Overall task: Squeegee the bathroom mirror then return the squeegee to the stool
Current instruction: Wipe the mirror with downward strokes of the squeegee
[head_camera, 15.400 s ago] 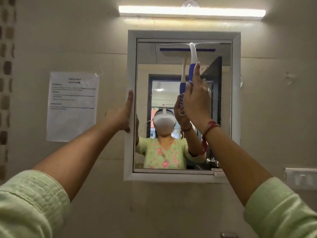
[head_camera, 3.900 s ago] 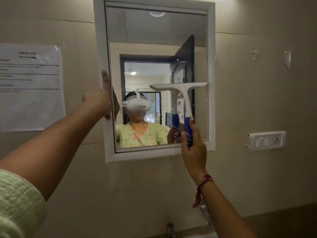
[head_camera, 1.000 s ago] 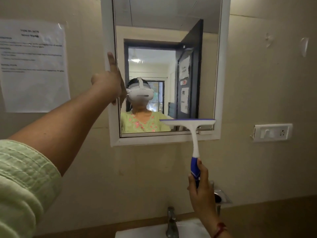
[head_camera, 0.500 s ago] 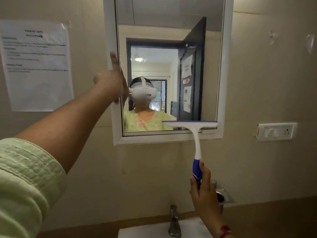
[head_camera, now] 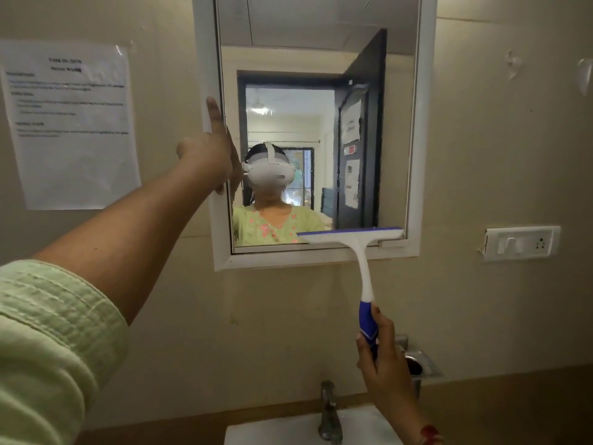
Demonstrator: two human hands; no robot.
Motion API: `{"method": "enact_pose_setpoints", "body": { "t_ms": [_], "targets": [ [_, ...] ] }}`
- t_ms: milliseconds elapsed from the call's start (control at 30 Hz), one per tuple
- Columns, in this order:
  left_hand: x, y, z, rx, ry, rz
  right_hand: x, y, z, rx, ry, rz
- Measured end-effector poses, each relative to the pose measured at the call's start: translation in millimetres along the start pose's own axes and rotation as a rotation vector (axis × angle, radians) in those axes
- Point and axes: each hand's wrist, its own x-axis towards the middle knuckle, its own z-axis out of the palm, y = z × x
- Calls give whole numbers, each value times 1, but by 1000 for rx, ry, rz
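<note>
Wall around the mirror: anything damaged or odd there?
Yes. The switch plate, right of the mirror, sits slightly askew, with its left edge looking chipped or lifted off the wall. Two bits of clear tape also cling to the wall at upper right, holding nothing.

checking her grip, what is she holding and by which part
The right hand holds the squeegee by its blue handle end. The left hand holds nothing, only resting on the mirror frame.

Single head-worn wide-angle view, facing forward and slightly up at the wall mirror point(head_camera: 316, 130) from close range. Takes in both outstretched arms and, at the bottom edge, the sink point(head_camera: 276, 431).
</note>
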Motion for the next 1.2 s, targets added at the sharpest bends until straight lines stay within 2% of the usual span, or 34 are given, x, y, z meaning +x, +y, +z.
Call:
{"method": "enact_pose_setpoints", "body": {
  "t_ms": [200, 367, 500, 800, 933, 1200],
  "targets": [
    [3, -3, 1, 0, 26, 12, 22, -20, -9, -8, 54, -88],
    [-1, -1, -3, -61, 6, 4, 3, -10, -1, -5, -6, -65],
    [-6, 0, -5, -21, -5, 2, -9, -8, 3, -21, -31, -81],
    [-11, -3, -6, -35, -17, 23, 9, -46, 5, 172, 123, -153],
    [-11, -3, -7, -62, -17, 25, 15, -57, 7, 123, 106, -199],
    [-5, -4, -1, -74, 23, 36, 9, -55, 16, 58, 99, -174]
  ]
}}
